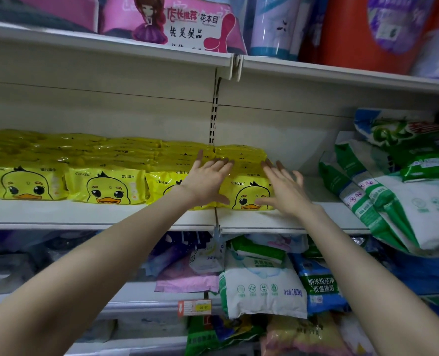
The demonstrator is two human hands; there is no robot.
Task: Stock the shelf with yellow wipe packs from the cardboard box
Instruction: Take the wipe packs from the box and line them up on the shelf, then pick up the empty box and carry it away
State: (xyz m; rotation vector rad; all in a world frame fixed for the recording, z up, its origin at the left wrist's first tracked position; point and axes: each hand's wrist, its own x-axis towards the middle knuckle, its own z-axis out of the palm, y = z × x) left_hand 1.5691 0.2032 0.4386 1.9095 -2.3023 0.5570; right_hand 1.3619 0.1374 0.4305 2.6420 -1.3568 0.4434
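Both hands flat, fingers spread, nothing gripped: left hand (208, 182) and right hand (284, 187) pressing rightmost stack of glossy yellow duck-print wipe packs (246, 173) on cream metal shelf (97, 214); more packs lined up leftward.

The white shelf (84, 214) carries yellow wipe packs (105, 187), stacked in rows from its left end to just past the middle joint. Well apart at its right end, green-and-white bags (406, 209) lie piled and leaning.

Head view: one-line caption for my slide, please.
Fingers straight, left hand and right hand touch the rightmost stack of yellow wipe packs on the shelf.
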